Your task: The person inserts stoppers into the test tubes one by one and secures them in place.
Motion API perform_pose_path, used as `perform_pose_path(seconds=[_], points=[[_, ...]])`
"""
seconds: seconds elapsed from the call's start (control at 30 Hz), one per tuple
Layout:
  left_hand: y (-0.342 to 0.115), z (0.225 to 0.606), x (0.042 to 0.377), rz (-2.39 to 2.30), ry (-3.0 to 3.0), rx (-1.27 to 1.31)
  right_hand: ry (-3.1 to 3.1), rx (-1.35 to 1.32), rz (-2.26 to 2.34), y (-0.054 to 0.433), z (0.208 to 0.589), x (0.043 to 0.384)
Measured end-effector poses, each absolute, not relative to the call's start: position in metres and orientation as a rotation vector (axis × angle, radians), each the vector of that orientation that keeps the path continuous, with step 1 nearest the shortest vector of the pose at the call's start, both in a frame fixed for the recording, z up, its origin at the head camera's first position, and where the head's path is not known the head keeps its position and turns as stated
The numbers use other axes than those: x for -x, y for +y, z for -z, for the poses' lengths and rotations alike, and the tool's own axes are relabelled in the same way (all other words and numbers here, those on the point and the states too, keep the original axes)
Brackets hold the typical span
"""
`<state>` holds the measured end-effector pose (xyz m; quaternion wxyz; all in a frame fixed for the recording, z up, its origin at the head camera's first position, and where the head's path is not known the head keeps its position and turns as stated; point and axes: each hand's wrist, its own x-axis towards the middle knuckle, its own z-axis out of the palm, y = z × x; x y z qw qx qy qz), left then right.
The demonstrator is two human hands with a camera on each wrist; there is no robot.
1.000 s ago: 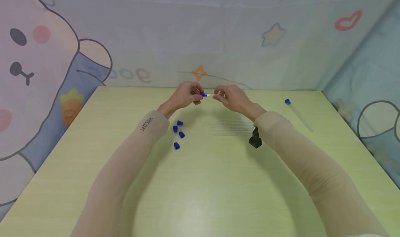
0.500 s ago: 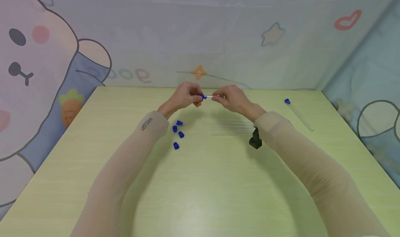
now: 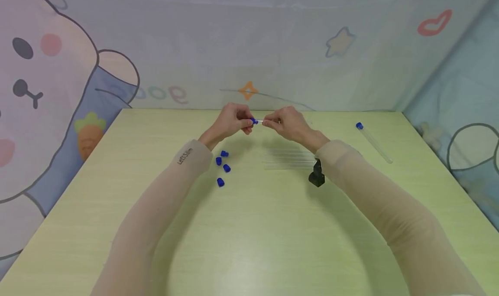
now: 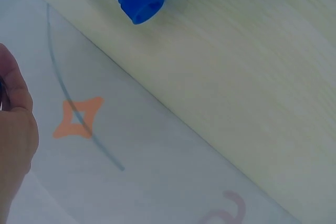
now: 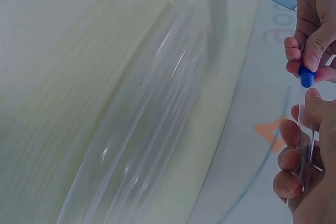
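Above the far part of the table, my left hand (image 3: 234, 119) pinches a blue cap (image 5: 307, 78) between thumb and fingers. My right hand (image 3: 290, 121) grips a clear test tube (image 5: 303, 100), held roughly level, its fingers curled round it. The cap sits at the tube's mouth, and its narrower end appears to be inside the tube. Only a short length of tube shows between the hands in the head view. In the left wrist view, part of a hand (image 4: 18, 140) shows at the left edge; its grip is mostly out of frame.
Several loose blue caps (image 3: 227, 168) lie below my left hand. Several clear tubes (image 3: 288, 161) lie side by side near my right sleeve, by a black object (image 3: 317, 177). A capped tube (image 3: 375, 144) lies at the right. A printed cloth (image 3: 273, 49) hangs behind the table.
My right hand has moved slightly left toward my left hand, and less tube shows between them. The cap and tube are slightly lower than a second ago.
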<state>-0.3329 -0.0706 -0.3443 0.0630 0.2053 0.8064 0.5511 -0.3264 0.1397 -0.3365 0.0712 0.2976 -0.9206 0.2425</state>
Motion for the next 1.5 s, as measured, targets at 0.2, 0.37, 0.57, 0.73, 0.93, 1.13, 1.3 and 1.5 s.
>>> perform_pose_path(seconds=[0.2, 0.37, 0.57, 0.73, 0.93, 1.13, 1.3, 1.5], points=[[-0.068, 0.342, 0.332, -1.698, 2.444, -0.622, -2.772, -0.849, -0.764, 0.139, 0.335, 0.326], [-0.066, 0.339, 0.331, -1.721, 2.436, -0.632, -2.758, -0.839, -0.797, 0.14, 0.335, 0.326], [-0.066, 0.34, 0.332, -1.701, 2.435, -0.633, -2.764, -0.837, -0.8, 0.14, 0.335, 0.326], [-0.069, 0.341, 0.334, -1.637, 2.443, -0.643, -2.776, -0.864, -0.766, 0.139, 0.334, 0.327], [-0.076, 0.338, 0.337, -1.488, 2.531, -0.653, -2.779, -0.903, -0.723, 0.14, 0.33, 0.33], [-0.086, 0.339, 0.337, -1.235, 2.677, -0.63, -2.793, -0.87, -0.729, 0.148, 0.331, 0.336], [-0.097, 0.341, 0.335, -0.915, 2.747, -0.65, -2.804, -0.797, -0.749, 0.158, 0.33, 0.338], [-0.109, 0.343, 0.331, -0.593, 2.697, -0.639, -2.836, -0.689, -0.707, 0.169, 0.324, 0.337]])
